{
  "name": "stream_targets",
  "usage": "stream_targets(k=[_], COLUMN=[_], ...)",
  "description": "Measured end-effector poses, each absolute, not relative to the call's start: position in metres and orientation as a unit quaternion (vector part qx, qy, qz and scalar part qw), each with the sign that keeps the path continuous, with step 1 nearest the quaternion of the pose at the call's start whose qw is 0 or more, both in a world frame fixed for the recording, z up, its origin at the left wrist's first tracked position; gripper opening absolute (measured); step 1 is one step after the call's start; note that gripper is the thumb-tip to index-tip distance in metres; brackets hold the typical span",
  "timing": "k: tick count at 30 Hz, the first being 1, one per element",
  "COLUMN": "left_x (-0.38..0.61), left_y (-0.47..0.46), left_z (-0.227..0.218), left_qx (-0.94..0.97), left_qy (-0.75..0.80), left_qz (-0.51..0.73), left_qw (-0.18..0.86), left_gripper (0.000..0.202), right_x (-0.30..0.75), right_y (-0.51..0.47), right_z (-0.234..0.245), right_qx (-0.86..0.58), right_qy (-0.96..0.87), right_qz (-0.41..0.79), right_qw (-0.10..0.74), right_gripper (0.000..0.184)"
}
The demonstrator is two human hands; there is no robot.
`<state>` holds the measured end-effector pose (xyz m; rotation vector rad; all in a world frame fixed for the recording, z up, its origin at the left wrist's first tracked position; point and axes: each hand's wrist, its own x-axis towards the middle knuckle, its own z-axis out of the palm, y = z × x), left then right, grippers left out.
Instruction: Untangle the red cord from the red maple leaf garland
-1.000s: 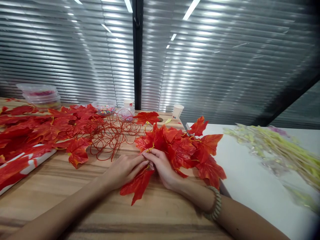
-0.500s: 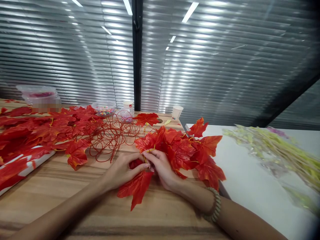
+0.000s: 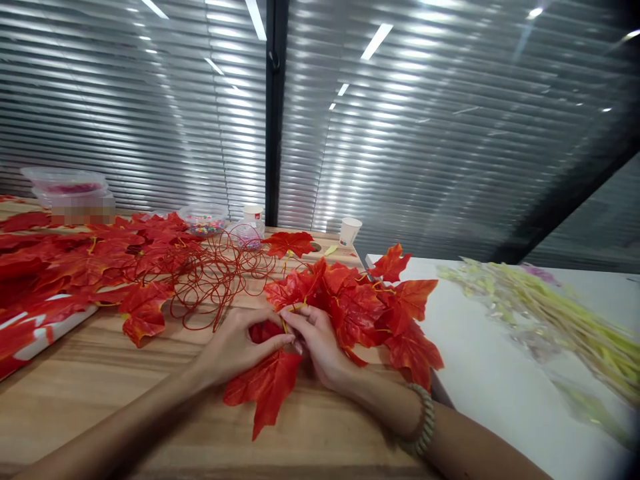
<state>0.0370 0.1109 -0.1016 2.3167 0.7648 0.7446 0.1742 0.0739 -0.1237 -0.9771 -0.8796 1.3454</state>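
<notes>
My left hand (image 3: 235,347) and my right hand (image 3: 317,343) meet over a wooden table (image 3: 125,400), fingertips together. Between them they pinch the yellow stem of a red artificial maple leaf (image 3: 267,387), which lies flat in front of my wrists. The stem runs up into a cluster of red maple leaves (image 3: 360,303) just beyond my right hand. A beaded bracelet (image 3: 425,420) is on my right wrist.
A tangle of red wire (image 3: 215,277) and a heap of more red leaves (image 3: 75,267) lie to the left. Plastic tubs (image 3: 70,193), a bead bowl (image 3: 203,219) and paper cups (image 3: 349,231) stand at the back. Yellow-green artificial stems (image 3: 550,313) lie on a white table (image 3: 480,380) at right.
The loose red leaf has slid a little nearer to me and my left hand has lifted its fingers over it. The view has tipped slightly down and left.
</notes>
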Motion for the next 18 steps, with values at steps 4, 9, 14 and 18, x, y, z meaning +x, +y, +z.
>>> stream_targets(k=[4,9,14,18], left_x=[0.0376,0.0365,0.0355,0.0345], left_y=[0.1107,0.1092,0.1086,0.1086], left_z=[-0.1010,-0.1030,-0.1053,-0.1090], left_qx=[0.870,0.874,0.879,0.884], left_qy=[0.291,0.286,0.283,0.266], left_qz=[0.282,0.281,0.271,0.283], left_qw=[0.280,0.275,0.271,0.260], left_gripper=[0.015,0.013,0.013,0.017], right_x=[0.1744,0.1745,0.1740,0.1750], right_y=[0.0733,0.0727,0.0719,0.0727], right_z=[-0.1221,-0.1205,-0.1173,-0.1181], right_qx=[-0.426,-0.443,-0.449,-0.447], right_qy=[-0.368,-0.366,-0.357,-0.367], right_qz=[0.569,0.560,0.558,0.543], right_qw=[0.599,0.597,0.599,0.609], right_gripper=[0.023,0.022,0.021,0.021])
